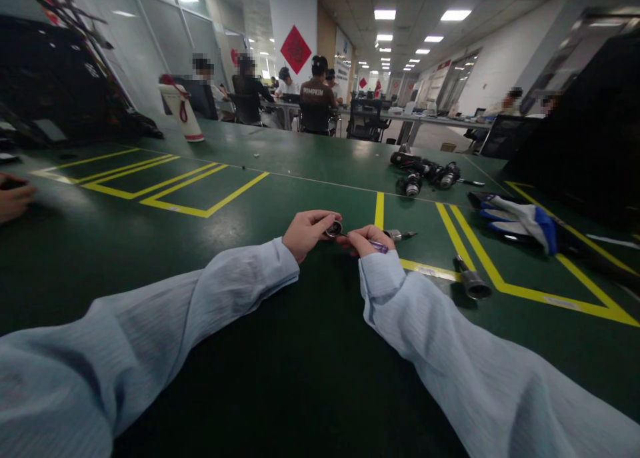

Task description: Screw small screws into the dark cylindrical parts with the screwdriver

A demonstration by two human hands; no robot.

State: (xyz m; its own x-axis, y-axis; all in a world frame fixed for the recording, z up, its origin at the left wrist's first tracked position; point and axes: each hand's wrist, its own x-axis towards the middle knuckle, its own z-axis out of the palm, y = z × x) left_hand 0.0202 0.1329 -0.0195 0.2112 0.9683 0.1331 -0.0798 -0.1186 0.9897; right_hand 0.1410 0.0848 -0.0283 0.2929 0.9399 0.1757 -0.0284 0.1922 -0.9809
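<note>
Between the fingertips of my left hand (306,235) is a small round metal part (334,229), its hollow open side facing up and toward me. My right hand (367,237) grips a slim screwdriver with a clear purple handle (379,247). Its shaft points left at the metal part; whether the tip touches the inside I cannot tell. Just right of my right hand lies a metal piece with a thin shaft (403,235), partly hidden by that hand. Farther right, a cup-shaped metal part with a narrow stem (475,286) rests on its side.
Yellow tape (207,213) marks boxes on the green table (300,158). At the right lie blue-and-white gloves (525,221) and several black-and-metal tool parts (425,170). A white tumbler (181,110) stands back left. Another person's hand (15,199) shows at the left edge.
</note>
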